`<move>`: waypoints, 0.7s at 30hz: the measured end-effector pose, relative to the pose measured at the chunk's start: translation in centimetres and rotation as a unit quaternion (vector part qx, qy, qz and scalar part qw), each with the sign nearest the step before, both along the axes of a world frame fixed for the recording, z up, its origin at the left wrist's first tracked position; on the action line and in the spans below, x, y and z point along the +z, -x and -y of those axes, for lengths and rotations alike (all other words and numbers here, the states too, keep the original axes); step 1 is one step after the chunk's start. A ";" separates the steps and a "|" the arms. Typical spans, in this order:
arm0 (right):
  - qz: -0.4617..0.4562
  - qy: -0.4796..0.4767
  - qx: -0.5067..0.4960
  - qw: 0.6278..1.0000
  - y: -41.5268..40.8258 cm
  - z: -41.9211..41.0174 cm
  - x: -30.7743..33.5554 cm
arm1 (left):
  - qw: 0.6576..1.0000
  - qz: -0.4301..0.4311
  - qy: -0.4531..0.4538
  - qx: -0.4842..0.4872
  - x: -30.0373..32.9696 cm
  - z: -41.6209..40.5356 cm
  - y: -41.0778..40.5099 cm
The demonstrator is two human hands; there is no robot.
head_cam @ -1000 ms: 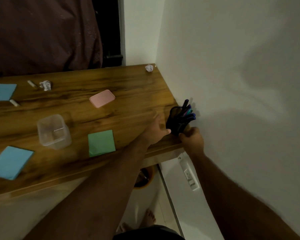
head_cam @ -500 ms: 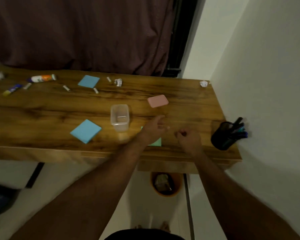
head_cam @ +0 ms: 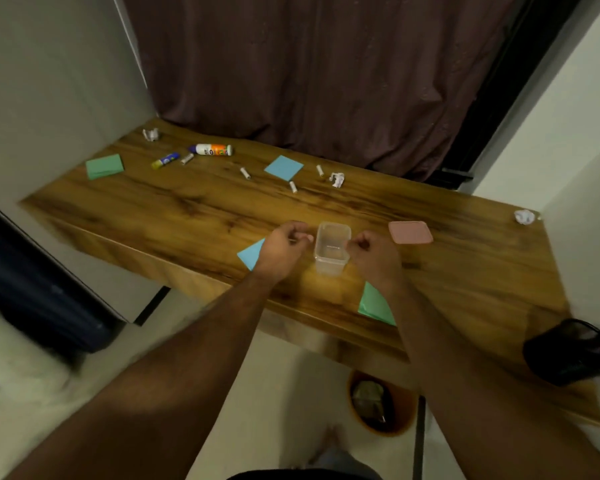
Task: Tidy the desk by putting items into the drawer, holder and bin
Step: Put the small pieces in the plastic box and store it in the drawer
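A clear plastic container (head_cam: 332, 250) stands near the front of the wooden desk (head_cam: 194, 216). My left hand (head_cam: 283, 249) hovers just left of it with fingers curled, and my right hand (head_cam: 373, 254) hovers just right of it, also curled; both hold nothing that I can see. A pink lid (head_cam: 410, 232) lies to the right of the container. Blue sticky notes (head_cam: 253, 255) lie partly under my left hand. The black pen holder (head_cam: 572, 351) with pens stands at the desk's right front corner. An orange bin (head_cam: 381, 403) sits on the floor below.
Farther back lie a glue bottle (head_cam: 212, 149), a glue stick (head_cam: 165, 160), several chalk pieces (head_cam: 245, 173), blue notes (head_cam: 284, 167), green notes (head_cam: 104, 166) and crumpled papers (head_cam: 337, 179). More green notes (head_cam: 374, 304) lie under my right forearm. A curtain hangs behind.
Both hands left the pen holder and moved left to either side of the clear container. The view swung left, showing the desk's left end.
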State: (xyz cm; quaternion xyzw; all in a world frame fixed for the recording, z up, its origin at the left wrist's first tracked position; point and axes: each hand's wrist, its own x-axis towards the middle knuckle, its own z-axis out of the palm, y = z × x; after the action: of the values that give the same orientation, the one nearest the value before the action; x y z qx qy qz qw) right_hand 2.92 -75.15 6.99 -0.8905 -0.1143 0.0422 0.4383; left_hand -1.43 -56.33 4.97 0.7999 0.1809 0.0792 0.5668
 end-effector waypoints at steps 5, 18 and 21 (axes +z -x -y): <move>0.009 -0.016 0.004 1.000 -4.6 -2.2 0.8 | 1.000 0.006 0.008 0.029 -0.1 -2.6 -2.7; -0.016 -0.062 0.047 0.997 -14.1 -9.1 0.6 | 0.997 -0.021 -0.024 0.068 -1.2 -8.6 -9.3; -0.033 -0.066 0.061 0.995 -15.2 -11.3 0.5 | 0.996 -0.030 -0.027 0.075 -1.6 -10.3 -10.5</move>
State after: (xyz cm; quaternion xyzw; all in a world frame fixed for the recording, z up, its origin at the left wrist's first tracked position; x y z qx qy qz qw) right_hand 18.10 -63.86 7.50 -0.8493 -0.1563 0.0904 0.4961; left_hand 9.05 -45.98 3.35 0.8010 0.2553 0.1025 0.5316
